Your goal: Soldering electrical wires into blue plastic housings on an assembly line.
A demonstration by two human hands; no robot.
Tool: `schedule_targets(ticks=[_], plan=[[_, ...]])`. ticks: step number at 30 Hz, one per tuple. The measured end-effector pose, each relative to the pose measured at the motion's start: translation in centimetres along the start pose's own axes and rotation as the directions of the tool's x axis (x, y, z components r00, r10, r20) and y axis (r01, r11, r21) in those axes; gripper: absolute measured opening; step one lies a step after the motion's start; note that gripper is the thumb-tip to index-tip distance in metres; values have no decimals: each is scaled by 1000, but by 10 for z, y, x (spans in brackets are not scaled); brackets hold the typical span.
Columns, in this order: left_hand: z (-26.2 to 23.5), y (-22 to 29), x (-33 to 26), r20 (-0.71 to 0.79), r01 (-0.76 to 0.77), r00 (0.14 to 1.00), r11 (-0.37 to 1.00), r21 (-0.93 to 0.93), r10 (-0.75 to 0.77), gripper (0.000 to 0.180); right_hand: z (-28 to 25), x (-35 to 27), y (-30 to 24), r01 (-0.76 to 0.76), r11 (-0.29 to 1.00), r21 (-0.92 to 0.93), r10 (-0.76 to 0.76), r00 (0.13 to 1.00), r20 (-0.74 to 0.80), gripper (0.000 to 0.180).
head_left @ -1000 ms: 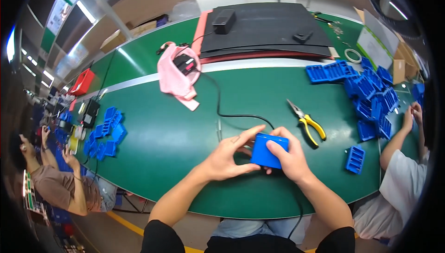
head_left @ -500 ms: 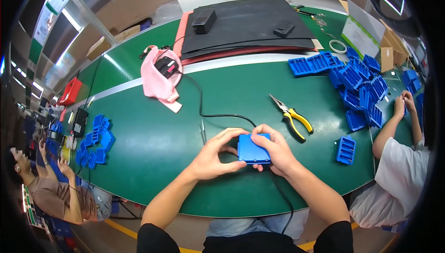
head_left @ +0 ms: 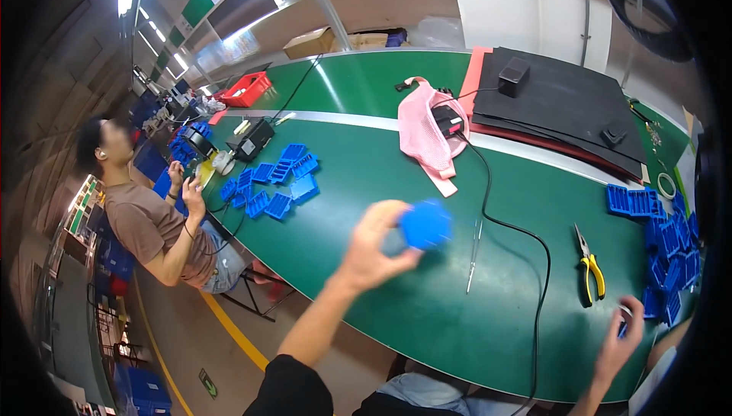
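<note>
My left hand is closed on a blue plastic battery holder, raised over the green table and blurred by motion. At the right, my right hand reaches down to the table with curled fingers. A bit of another blue battery holder shows between them, mostly hidden by the hand. Just left of that hand lie long-nose pliers with yellow and black handles. A thin metal tool, maybe tweezers, rests between my two hands.
Blue holders pile up at the right; several more lie at the left. A black cable crosses the table from a pink pouch. Black sheets lie at the back. A co-worker sits at the left; another person's sleeve shows at right.
The view has swung left. My hands have parted: the left has carried the blue battery holder leftward, and the right has let go of it and reached the single holder at the right.
</note>
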State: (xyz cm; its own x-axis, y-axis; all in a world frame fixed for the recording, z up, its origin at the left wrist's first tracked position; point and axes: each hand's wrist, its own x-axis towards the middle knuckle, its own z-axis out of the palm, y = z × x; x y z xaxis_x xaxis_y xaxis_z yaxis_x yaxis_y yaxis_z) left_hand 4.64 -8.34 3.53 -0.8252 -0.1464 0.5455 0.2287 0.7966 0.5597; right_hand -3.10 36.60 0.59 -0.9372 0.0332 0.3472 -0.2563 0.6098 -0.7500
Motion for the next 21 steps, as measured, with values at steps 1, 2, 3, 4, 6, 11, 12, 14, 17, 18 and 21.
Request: schedule_targets(ticks=[1, 2, 3, 4, 6, 11, 12, 14, 17, 18, 21], plan=[[-17, -18, -5, -102, 116, 988, 993, 28, -113, 59, -16, -8, 25, 38, 987, -154, -58, 990, -130, 29], [-36, -44, -13, -217, 216, 958, 970, 108, -190, 59, -33, -15, 51, 17, 973, -228, -55, 985, -165, 36], [-58, -64, -16, -302, 224, 945, 919, 325, -123, 60, -41, -21, 71, 10, 934, -357, -86, 976, -198, 42], [-81, -89, -23, -334, 259, 937, 842, 474, -100, 61, -45, -25, 87, -1, 879, -476, -121, 967, -225, 48], [-117, -111, -21, -305, 252, 952, 642, 724, -31, 60, -45, -34, 107, -6, 870, -493, -103, 976, -194, 58], [-127, -177, 5, -232, 256, 966, 523, 813, -112, 59, -34, -41, 96, -29, 827, -561, -61, 988, -142, 55], [-121, -189, 9, -214, 242, 970, 562, 791, -117, 57, -41, -42, 94, -87, 856, -509, 17, 990, -140, 63], [-118, -221, 11, -109, 99, 994, 628, 772, -23, 54, -48, -41, 76, -83, 864, -496, 6, 988, -155, 61], [-137, -211, 16, 3, 123, 980, 616, 778, -198, 53, -35, -19, 21, -66, 966, -248, 23, 984, -174, 62], [-145, -201, 12, 43, 87, 983, 665, 742, -177, 53, -32, -15, 9, -8, 978, -207, -18, 992, -124, 64], [-144, -165, 27, -51, 136, 987, 638, 758, -151, 46, -14, -3, -5, -39, 941, 337, -2, 993, 122, 73]])
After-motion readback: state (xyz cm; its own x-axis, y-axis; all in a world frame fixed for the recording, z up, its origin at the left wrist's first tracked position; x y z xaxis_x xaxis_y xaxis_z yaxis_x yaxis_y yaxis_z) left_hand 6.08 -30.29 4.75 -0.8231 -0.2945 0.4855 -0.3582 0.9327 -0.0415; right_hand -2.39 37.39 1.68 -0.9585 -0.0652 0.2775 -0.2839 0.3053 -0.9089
